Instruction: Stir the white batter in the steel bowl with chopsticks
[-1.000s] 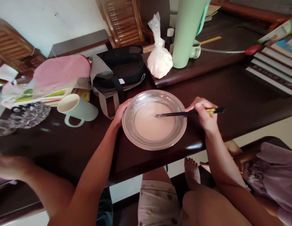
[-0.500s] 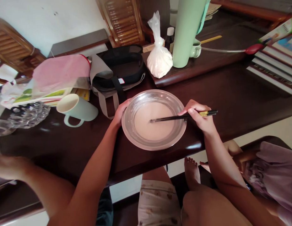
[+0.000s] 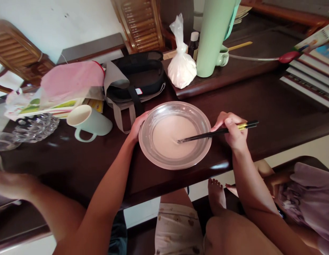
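Note:
A shallow metal bowl (image 3: 145,148) stands near the front edge of the dark table, with a pale, runny batter-like mixture (image 3: 169,141) in it. My left hand (image 3: 138,126) grips the bowl's left rim; some of its fingers are hidden behind the rim. Between the fingers of my right hand (image 3: 235,129) is a pair of black chopsticks (image 3: 201,136) with gold bands. They slant over the bowl's right rim, and their tips dip into the mixture near its middle, leaving a small ripple.
Left of the bowl lie a pale mug (image 3: 97,122) on its side, a glass dish (image 3: 38,129) and an open black bag (image 3: 145,78). Behind stand a tied bag of white powder (image 3: 182,69) and a green flask (image 3: 213,42). Books (image 3: 310,78) are stacked right. Other people sit at both sides.
The chopsticks in my right hand have swung left, then back right and slightly nearer me through the mixture. My left hand stays on the rim. The view has shifted slightly.

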Demonstrator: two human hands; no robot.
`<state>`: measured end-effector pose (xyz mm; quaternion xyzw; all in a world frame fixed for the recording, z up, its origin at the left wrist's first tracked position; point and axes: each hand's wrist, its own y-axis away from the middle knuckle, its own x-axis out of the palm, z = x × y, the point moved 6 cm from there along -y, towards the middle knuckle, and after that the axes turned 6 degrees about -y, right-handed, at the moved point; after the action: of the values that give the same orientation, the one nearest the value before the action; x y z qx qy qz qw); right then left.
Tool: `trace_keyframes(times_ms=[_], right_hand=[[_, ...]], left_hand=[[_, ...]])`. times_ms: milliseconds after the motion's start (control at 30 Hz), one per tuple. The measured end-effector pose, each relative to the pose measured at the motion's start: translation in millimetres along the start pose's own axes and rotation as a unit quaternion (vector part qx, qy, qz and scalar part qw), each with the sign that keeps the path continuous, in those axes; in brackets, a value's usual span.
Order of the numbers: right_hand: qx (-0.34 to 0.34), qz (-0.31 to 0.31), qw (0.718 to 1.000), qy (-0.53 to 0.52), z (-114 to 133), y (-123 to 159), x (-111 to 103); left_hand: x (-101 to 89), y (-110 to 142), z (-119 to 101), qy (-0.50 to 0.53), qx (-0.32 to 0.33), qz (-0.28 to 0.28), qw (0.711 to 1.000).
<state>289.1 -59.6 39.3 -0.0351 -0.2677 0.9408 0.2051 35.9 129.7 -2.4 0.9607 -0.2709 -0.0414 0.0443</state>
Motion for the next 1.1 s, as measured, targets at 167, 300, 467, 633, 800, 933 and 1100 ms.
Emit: trace_keyframes(times_ms=[167, 300, 467, 633, 800, 933, 1100], right_hand=[[-0.003, 0.064, 0.996, 0.069, 0, 0, 7], [-0.018, -0.001, 1.000, -0.007, 1, 0, -1], [0.001, 0.083, 0.995, 0.048, -1, 2, 9], [-0.012, 0.006, 1.000, 0.020, -1, 1, 0], [-0.009, 0.070, 0.996, 0.059, -1, 1, 7], [-0.023, 0.012, 0.999, 0.023, 0, 0, 0], [-0.009, 0.073, 0.996, 0.054, -1, 1, 8]], left_hand=[[0.3, -1, 0, 0.004, 0.012, 0.008, 1.000], [2.9, -1, -1, 0.026, 0.021, 0.018, 0.999], [3.5, -1, 0, 0.038, 0.015, 0.016, 0.999], [1.7, -4, 3, 0.041, 0.016, 0.007, 0.999], [-3.1, -4, 9, 0.035, 0.007, -0.037, 0.999], [-4.9, -4, 10, 0.049, 0.015, -0.052, 0.997], [-4.0, -4, 7, 0.037, 0.018, -0.047, 0.998]])
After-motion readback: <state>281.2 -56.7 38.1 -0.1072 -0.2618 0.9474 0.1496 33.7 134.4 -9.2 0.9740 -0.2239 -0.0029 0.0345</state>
